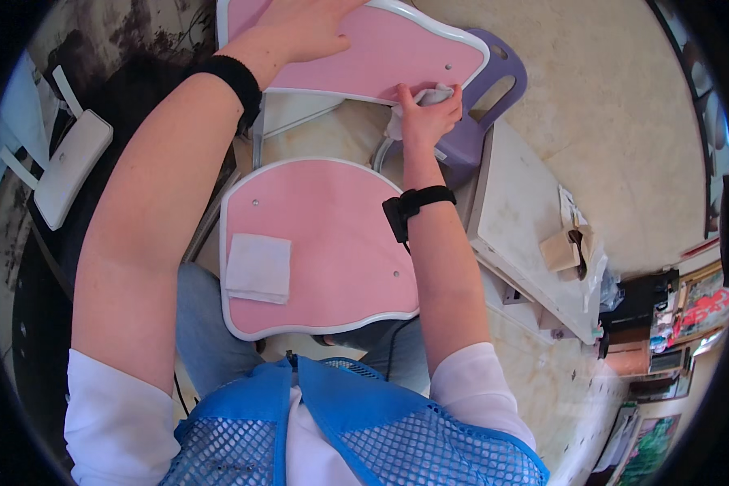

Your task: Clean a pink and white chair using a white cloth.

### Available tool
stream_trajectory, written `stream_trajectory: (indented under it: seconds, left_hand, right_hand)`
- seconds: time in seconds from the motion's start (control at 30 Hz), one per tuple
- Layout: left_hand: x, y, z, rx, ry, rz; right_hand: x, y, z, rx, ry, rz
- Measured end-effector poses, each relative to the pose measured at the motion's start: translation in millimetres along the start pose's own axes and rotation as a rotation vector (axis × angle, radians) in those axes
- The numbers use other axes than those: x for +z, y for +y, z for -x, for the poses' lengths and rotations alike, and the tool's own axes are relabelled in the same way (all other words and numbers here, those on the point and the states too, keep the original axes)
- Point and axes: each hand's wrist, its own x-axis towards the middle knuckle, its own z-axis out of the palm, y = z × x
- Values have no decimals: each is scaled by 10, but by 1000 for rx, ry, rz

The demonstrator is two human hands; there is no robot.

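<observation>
A pink panel with a white edge (pixel 364 54) stands at the top of the view, and a pink seat with a white rim (pixel 334 243) is nearer my body. My left hand (pixel 307 30) rests spread on the upper panel, holding nothing that I can see; its fingertips run out of the frame. At the panel's lower right edge, my right hand (pixel 430 115) holds a crumpled white cloth (pixel 435 94), part of which hangs beside the thumb. A folded white cloth (pixel 259 267) lies on the left part of the seat.
Behind the panel's right side stands a purple plastic chair (pixel 480 121). A white tabletop (pixel 522 206) to the right bears brown paper packaging (pixel 562 250) and clear plastic. At the left, a white router-like box (pixel 73 170) sits on a black surface. A cable hangs from my right wrist strap.
</observation>
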Motion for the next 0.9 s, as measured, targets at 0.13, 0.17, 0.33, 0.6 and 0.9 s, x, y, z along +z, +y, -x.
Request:
stream_trajectory:
  seconds: [0.13,0.17,0.33,0.6,0.9]
  left_hand:
    - [-53,32,35,6,3,17]
    - [-48,36,35,2,7,6]
    - [-50,32,-13,-30,-61,-20]
    - [21,-4,-36,-19,-57,-6]
    - [-87,59,35,-17,-57,-11]
  right_hand:
    - [-7,5,-23,36,-7,2]
    - [-12,15,-21,35,-7,3]
    - [-26,-72,15,60,0,5]
    - [-44,-71,27,67,-27,-36]
    - [-27,-24,34,44,-12,-54]
